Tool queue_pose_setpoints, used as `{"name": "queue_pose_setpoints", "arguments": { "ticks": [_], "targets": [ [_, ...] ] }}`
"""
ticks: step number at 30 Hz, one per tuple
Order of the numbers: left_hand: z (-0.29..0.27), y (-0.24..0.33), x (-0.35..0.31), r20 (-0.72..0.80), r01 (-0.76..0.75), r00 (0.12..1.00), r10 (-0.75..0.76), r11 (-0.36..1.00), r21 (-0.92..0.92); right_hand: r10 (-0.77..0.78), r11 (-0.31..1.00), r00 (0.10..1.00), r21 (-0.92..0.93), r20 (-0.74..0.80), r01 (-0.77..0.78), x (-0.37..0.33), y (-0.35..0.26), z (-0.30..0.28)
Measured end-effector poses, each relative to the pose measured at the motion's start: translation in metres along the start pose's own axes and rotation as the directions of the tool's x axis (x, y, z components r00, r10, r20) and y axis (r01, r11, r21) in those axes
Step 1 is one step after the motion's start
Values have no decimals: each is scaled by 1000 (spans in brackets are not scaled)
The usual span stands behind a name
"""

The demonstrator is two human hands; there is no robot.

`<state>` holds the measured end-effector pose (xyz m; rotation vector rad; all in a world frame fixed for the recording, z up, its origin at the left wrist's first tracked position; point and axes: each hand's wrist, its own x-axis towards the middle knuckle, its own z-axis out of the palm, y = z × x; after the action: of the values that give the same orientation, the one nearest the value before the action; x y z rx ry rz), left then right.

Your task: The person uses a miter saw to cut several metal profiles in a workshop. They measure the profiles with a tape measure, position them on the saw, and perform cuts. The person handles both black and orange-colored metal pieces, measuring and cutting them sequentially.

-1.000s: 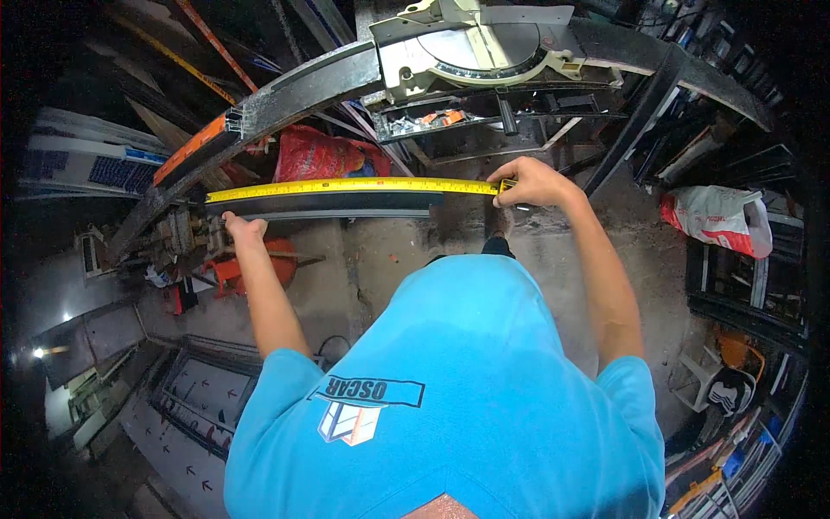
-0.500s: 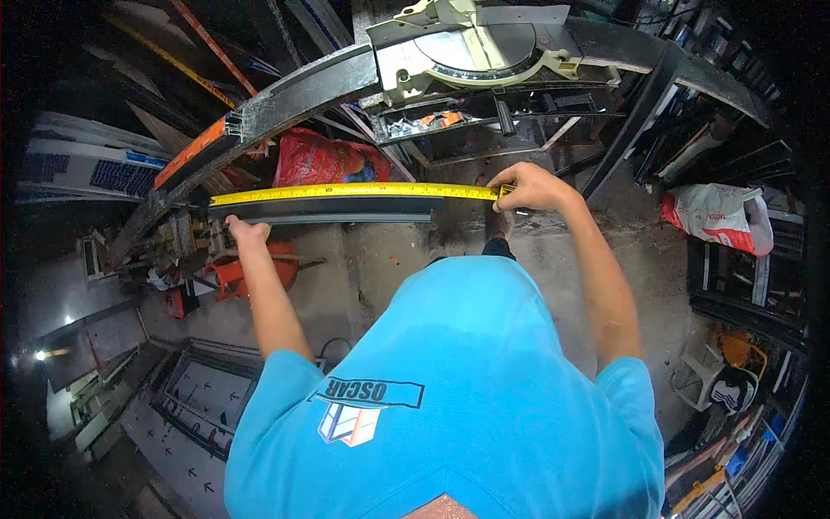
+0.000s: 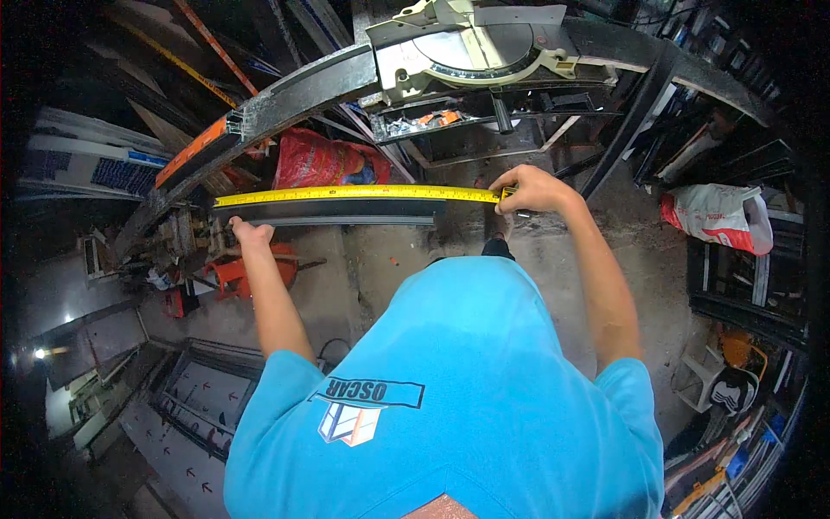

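Note:
A dark metal profile [image 3: 346, 211] lies level in front of me, its left end gripped by my left hand [image 3: 252, 233] with the thumb on the near side. Along the profile's far edge runs the extended yellow blade of a tape measure [image 3: 363, 192], reaching from the profile's left end to past its right end. My right hand [image 3: 538, 189] is closed around the tape measure's case, which is mostly hidden by the fingers. The left hand's other fingers are out of sight beneath the profile.
Ahead stands a mitre saw [image 3: 471, 48] on a long dark bench [image 3: 316, 91]. An orange level-like bar [image 3: 194, 151] rests at the bench's left. A red sack [image 3: 324, 160] sits below; a white-red bag [image 3: 722, 216] lies right. An orange object [image 3: 238, 275] is on the floor.
Both hands, with the profile and tape, have shifted very slightly right. Their holds look the same.

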<state>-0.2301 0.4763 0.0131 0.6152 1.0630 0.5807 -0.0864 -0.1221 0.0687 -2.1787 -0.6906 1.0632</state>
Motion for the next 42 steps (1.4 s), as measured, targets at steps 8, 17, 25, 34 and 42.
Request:
{"name": "queue_pose_setpoints", "arguments": {
  "ticks": [8, 17, 25, 34, 42],
  "targets": [
    [0, -9, -15, 20, -24, 1000, 23, 1000, 19, -66, 997, 996, 38, -54, 68, 0, 16, 8],
    [23, -35, -71, 106, 129, 986, -132, 991, 36, 11, 972, 997, 235, -79, 8, -22, 3, 30],
    [15, -52, -76, 85, 58, 994, -67, 993, 102, -3, 993, 997, 118, -77, 12, -26, 18, 40],
    [17, -49, -86, 110, 23, 993, -41, 986, 162, 117, 991, 991, 73, -68, -112, -43, 3, 33],
    [1, -41, -65, 72, 54, 995, -66, 986, 158, -48, 999, 986, -33, -159, 43, -33, 25, 39]
  ]
}}
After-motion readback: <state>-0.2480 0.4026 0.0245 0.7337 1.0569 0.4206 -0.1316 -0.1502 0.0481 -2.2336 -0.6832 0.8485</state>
